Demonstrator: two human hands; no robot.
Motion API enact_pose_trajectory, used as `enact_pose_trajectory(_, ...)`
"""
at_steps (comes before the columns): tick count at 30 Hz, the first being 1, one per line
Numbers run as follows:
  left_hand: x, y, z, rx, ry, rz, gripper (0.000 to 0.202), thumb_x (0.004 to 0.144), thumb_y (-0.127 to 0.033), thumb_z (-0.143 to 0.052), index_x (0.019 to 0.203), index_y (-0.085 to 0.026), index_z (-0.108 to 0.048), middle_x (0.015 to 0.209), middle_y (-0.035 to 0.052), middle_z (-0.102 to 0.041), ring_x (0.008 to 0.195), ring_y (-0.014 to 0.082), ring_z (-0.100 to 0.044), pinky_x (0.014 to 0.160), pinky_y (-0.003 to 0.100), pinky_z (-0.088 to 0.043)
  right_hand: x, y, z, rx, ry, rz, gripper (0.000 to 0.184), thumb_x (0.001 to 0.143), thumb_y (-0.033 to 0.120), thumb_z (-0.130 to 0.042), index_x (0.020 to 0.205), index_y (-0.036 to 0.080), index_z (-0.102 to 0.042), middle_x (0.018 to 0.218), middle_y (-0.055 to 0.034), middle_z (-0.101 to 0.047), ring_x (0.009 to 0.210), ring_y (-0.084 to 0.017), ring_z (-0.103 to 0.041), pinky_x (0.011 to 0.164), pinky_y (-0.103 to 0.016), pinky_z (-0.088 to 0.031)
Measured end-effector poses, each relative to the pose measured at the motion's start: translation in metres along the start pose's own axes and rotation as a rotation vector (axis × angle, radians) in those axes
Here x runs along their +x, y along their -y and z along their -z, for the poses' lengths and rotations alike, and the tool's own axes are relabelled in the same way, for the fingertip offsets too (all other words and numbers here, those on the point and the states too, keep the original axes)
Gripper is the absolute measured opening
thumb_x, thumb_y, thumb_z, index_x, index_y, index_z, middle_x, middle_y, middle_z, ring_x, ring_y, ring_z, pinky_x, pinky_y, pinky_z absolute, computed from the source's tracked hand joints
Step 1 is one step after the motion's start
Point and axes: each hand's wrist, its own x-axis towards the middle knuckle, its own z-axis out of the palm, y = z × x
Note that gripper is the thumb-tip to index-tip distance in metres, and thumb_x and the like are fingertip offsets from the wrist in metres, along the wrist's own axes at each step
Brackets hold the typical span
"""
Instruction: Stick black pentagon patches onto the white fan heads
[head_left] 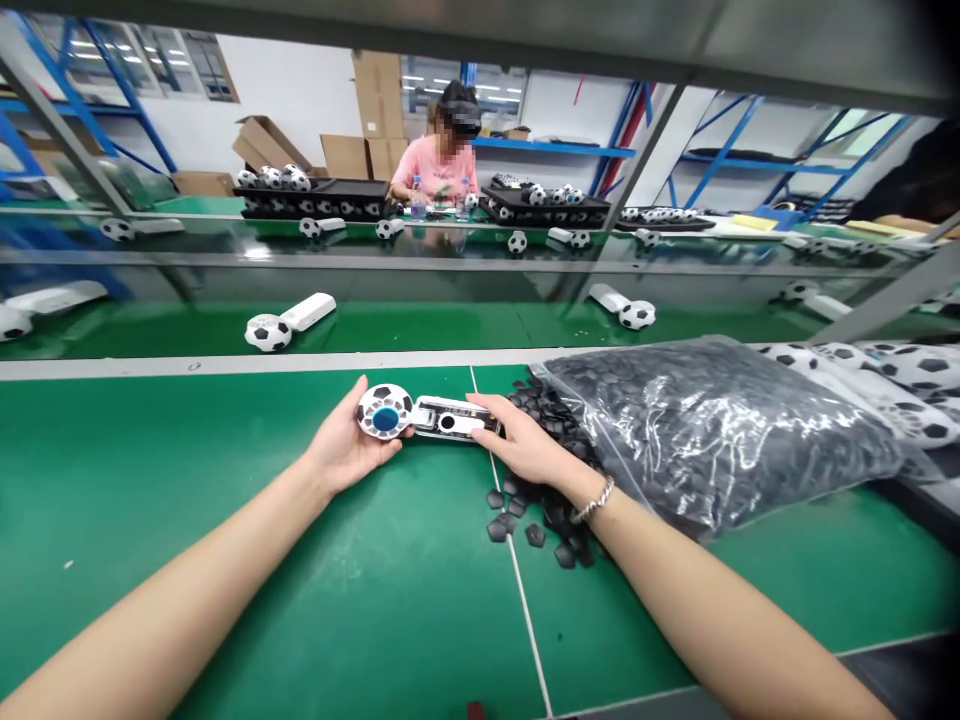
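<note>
A: Where is the ball-and-handle device (pixel 426 411)?

B: Just over the near green table (pixel 112 450). At left, the left hand (pixel 346 442) curls around the ball end (pixel 386 414); at right, the right hand (pixel 525 440) clamps the handle (pixel 456 421) between thumb and fingers.

A: And how far along?

B: Partway, by the look of it. The ball end wears black patches (pixel 385 393) already, while the handle lies open. Farther right, loose black pentagons (pixel 535 536), not fitted to anything, lie beside a bulging clear bag (pixel 720 435).
</note>
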Motion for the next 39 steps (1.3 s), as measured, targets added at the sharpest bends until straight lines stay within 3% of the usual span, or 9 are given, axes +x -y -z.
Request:
enact_pose_trajectory(7, -0.0023, 0.0012, -0.0005, 0.023, -0.001, -0.014, 0.038, 0.091, -0.04, -0.03, 0.087, -0.011, -0.053, 0.069, 0.0102, -0.065, 0.058, 0.0228, -0.066, 0.044, 0.03, -0.054, 0.0009, 0.0047, -0.005, -0.009, -0.063, -0.023, 0.037, 0.079, 0.021, -0.05, 0.116, 0.014, -0.048, 0.115, -0.0114, -0.052, 0.109, -0.02, -0.048, 0.097, -0.039, -0.036)
enact_pose_trajectory(20, -0.0015, 0.0051, 0.0025, 0.017, 0.035, -0.054, 0.042, 0.091, -0.042, -0.026, 0.092, -0.011, -0.054, 0.075, 0.0121, -0.066, 0.061, 0.0215, -0.066, 0.049, 0.029, -0.055, 0.0014, 0.0075, -0.0022, 0.033, 0.012, -0.03, 0.035, 0.082, 0.018, -0.045, 0.117, 0.014, -0.044, 0.115, -0.011, -0.049, 0.111, -0.018, -0.044, 0.098, -0.038, -0.033)
enact_pose_trajectory(39, -0.0024, 0.0083, -0.0016, 0.019, 0.012, -0.099, 0.041, 0.09, -0.042, -0.029, 0.092, -0.011, -0.055, 0.075, 0.0124, -0.065, 0.058, 0.0203, -0.064, 0.051, 0.031, -0.054, 0.0032, 0.0087, -0.0032, 0.041, 0.013, -0.081, 0.038, 0.08, 0.017, -0.046, 0.118, 0.011, -0.044, 0.115, -0.0127, -0.049, 0.11, -0.019, -0.045, 0.098, -0.038, -0.034)
